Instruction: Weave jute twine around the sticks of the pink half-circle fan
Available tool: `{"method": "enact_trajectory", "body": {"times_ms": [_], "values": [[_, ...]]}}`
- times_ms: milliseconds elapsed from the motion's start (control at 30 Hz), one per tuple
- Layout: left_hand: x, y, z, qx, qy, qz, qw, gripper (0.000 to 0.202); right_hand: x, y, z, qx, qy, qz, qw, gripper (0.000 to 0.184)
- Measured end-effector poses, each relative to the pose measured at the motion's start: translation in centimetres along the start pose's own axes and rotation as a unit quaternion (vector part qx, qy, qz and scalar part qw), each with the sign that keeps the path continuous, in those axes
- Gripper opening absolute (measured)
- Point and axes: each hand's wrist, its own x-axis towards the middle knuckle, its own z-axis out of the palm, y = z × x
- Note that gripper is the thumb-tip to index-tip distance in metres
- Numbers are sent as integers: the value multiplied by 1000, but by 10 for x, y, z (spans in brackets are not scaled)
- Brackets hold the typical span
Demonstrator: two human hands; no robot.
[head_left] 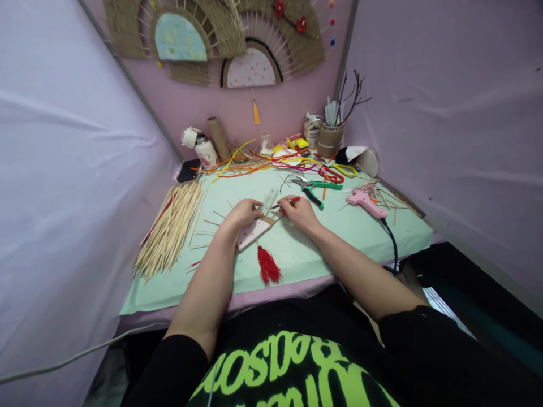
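My left hand (pixel 244 213) rests closed on a small fan-shaped craft piece (pixel 252 232) with a pale dotted face and thin sticks fanning out of it, lying on the mint green mat (pixel 297 254). It also steadies a clear ruler (pixel 268 200) at the piece's far edge. My right hand (pixel 299 211) is closed around a red pen (pixel 285 202), its tip next to the ruler. A red tassel (pixel 268 265) hangs from the piece toward me.
A heap of bamboo sticks (pixel 172 229) lies at the left. Green-handled pliers (pixel 314 189), a pink glue gun (pixel 365 203) with black cord, yellow scissors (pixel 344 169), coloured strips, cups and a can stand behind. Woven fans hang on the pink wall.
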Motion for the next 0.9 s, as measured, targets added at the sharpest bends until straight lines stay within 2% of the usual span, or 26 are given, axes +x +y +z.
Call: {"method": "enact_trajectory", "body": {"times_ms": [433,700,900], "values": [[-2,1,-1,-7,-4,4,1000,48,-1,-1,1,-8,-12,1,1000,26],[0,-1,0,-3,-5,1,1000,49,1,1,-2,15,14,-1,1000,24],[-2,-1,-1,-40,-8,4,999,50,-1,-2,-6,3,30,5,1000,26]]}}
